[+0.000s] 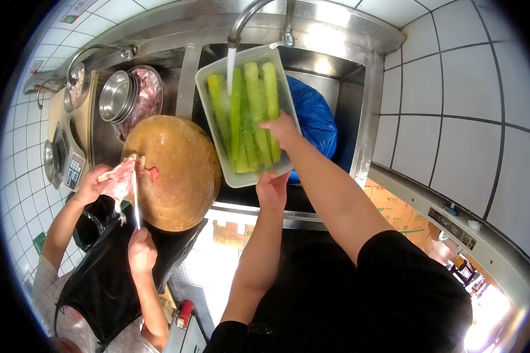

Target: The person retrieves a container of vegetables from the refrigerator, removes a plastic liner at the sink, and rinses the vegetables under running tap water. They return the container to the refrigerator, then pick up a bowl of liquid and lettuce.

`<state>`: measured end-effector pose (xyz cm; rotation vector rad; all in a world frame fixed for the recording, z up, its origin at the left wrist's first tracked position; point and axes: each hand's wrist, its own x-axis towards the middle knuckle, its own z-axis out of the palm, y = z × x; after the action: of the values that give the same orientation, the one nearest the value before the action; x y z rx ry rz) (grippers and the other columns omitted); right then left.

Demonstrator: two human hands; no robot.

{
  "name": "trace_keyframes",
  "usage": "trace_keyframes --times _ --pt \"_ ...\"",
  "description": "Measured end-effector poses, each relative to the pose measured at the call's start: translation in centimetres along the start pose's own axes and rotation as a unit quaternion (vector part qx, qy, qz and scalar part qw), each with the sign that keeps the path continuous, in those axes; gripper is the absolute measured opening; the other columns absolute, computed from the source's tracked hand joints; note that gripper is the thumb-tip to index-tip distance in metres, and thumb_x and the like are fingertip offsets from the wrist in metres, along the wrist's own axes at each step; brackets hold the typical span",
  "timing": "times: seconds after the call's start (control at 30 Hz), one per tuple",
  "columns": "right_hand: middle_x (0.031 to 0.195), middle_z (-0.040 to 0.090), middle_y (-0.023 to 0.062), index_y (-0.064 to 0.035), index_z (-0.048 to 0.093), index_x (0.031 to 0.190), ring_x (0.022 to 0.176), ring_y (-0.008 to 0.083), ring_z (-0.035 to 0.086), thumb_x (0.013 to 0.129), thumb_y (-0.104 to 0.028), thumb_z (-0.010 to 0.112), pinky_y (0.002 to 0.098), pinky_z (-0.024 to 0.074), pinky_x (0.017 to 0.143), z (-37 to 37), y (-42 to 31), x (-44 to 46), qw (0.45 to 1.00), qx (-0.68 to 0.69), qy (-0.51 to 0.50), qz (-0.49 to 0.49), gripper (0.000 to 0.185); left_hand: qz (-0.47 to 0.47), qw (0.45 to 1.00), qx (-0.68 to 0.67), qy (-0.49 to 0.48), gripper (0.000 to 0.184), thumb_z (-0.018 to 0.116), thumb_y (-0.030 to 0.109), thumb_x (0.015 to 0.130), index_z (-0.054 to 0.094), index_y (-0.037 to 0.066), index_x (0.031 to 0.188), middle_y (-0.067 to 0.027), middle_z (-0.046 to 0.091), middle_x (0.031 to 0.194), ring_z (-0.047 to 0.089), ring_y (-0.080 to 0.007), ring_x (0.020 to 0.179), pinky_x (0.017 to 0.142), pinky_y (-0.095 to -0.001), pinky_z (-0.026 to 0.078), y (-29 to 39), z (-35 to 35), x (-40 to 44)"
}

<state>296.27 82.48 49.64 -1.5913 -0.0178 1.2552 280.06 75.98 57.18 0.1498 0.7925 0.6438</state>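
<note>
A clear plastic tub (205, 97) with water and several long, peeled green vegetable stalks (252, 88) is tilted over the sink. My left hand (272, 189) is closed on the tub's near edge, holding it from below. Over the right rim reaches my right hand (281, 130), its fingers closed about a stalk at the right side; part of the fingers is hidden. Water runs from the faucet (234, 40) into the tub, at the left-hand stalks.
A blue plastic bag (312, 115) lies in the sink (365, 112) beneath the tub. To the left, a co-worker cuts raw meat (119, 179) with a knife (137, 203) at a round wooden board (179, 170). Metal bowls (116, 97) and a scale (73, 165) stand beyond.
</note>
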Motion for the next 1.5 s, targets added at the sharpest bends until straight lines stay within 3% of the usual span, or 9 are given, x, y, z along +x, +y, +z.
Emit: trace_keyframes --times 0.1,0.2,0.37,0.4,0.47,1.0,1.2,1.3,1.5 --pt "0.144 0.051 0.0272 -0.0056 0.048 0.146 0.132 0.0368 0.052 0.078 -0.028 0.083 0.0468 0.044 0.106 1.1 -1.0 -1.5 0.907 -0.337 0.142 -0.209 0.08 0.002 1.0 -0.006 -0.005 0.058 0.055 0.005 0.079 0.05 -0.002 0.136 -0.0148 0.059 0.136 0.058 -0.0314 0.125 0.106 -0.0467 0.049 -0.1 -0.1 0.1" --pt "0.161 0.021 0.0311 -0.0086 0.033 0.156 0.147 0.0434 0.028 0.081 -0.052 0.077 0.0577 0.0323 0.114 4.4 -0.9 -2.5 0.768 -0.529 0.245 -0.264 0.098 -0.011 1.0 -0.01 -0.011 0.052 0.056 0.007 0.08 0.053 -0.002 0.132 -0.0155 0.062 0.131 0.061 -0.0307 0.12 0.102 -0.0439 0.051 -0.5 -1.9 0.5" --pt "0.165 0.001 0.0302 -0.013 0.019 0.161 0.151 0.0508 0.01 0.078 -0.069 0.07 0.0711 0.021 0.114 6.6 -6.2 -6.4 0.8 -0.572 0.122 -0.136 0.112 -0.067 0.997 0.004 0.035 0.023 0.059 0.008 0.081 0.069 -0.002 0.099 -0.0105 0.071 0.105 0.067 -0.0252 0.107 0.092 -0.0386 0.052 0.1 -1.0 0.0" --pt "0.164 0.0 0.0304 -0.0134 0.019 0.161 0.151 0.0514 0.009 0.077 -0.069 0.07 0.0727 0.0194 0.113 6.6 -6.3 -6.2 0.788 -0.593 0.116 -0.122 0.113 -0.067 0.997 -0.003 0.034 0.03 0.058 0.007 0.081 0.065 -0.002 0.108 -0.0118 0.069 0.111 0.065 -0.0265 0.11 0.095 -0.0398 0.051 -0.1 -1.9 0.3" --pt "0.164 0.002 0.0306 -0.015 0.018 0.162 0.151 0.0506 0.009 0.077 -0.066 0.073 0.0728 0.02 0.113 5.9 -6.2 -5.2 0.794 -0.587 0.088 -0.128 0.112 -0.065 0.997 -0.021 0.032 0.046 0.056 0.006 0.081 0.057 -0.002 0.127 -0.0145 0.065 0.123 0.063 -0.029 0.116 0.102 -0.0422 0.05 -0.9 -4.5 1.3" --pt "0.165 0.015 0.0248 -0.0238 0.014 0.162 0.151 0.048 0.012 0.085 -0.04 0.073 0.0644 0.0236 0.117 2.7 -4.0 -4.1 0.784 -0.586 0.075 -0.193 0.099 -0.028 0.999 -0.008 0.013 0.06 0.06 0.006 0.076 0.051 0.001 0.135 -0.0131 0.058 0.136 0.056 -0.0316 0.127 0.11 -0.049 0.045 -0.2 -1.4 0.3" --pt "0.138 0.054 0.023 -0.0132 0.054 0.14 0.126 0.0404 0.054 0.086 -0.029 0.07 0.0488 0.0495 0.101 2.4 -5.6 -4.3 0.768 -0.576 0.064 -0.272 0.058 -0.005 0.999 -0.029 -0.02 0.064 0.061 0.006 0.075 0.05 0.003 0.138 -0.0122 0.058 0.136 0.056 -0.0314 0.127 0.111 -0.0498 0.046 0.2 -0.5 0.0" --pt "0.113 0.067 0.0161 -0.0069 0.068 0.113 0.099 0.034 0.067 0.087 -0.019 0.066 0.0428 0.0573 0.084 0.7 -9.7 -3.7 0.734 -0.497 0.127 -0.445 0.029 0.008 0.999 -0.032 -0.021 0.067 0.061 0.005 0.075 0.049 0.005 0.14 -0.0122 0.058 0.137 0.056 -0.0313 0.127 0.111 -0.05 0.046 0.3 -0.3 -0.2" --pt "0.11 0.069 0.0105 -0.0098 0.07 0.107 0.097 0.0334 0.069 0.087 -0.01 0.059 0.0438 0.0582 0.081 -4.3 -19.0 2.8 0.668 -0.527 0.205 -0.484 0.023 0.0 1.0 -0.023 -0.006 0.068 0.057 0.003 0.074 0.048 0.006 0.141 -0.0113 0.057 0.139 0.056 -0.0312 0.128 0.109 -0.0492 0.048 0.0 -1.0 0.1"
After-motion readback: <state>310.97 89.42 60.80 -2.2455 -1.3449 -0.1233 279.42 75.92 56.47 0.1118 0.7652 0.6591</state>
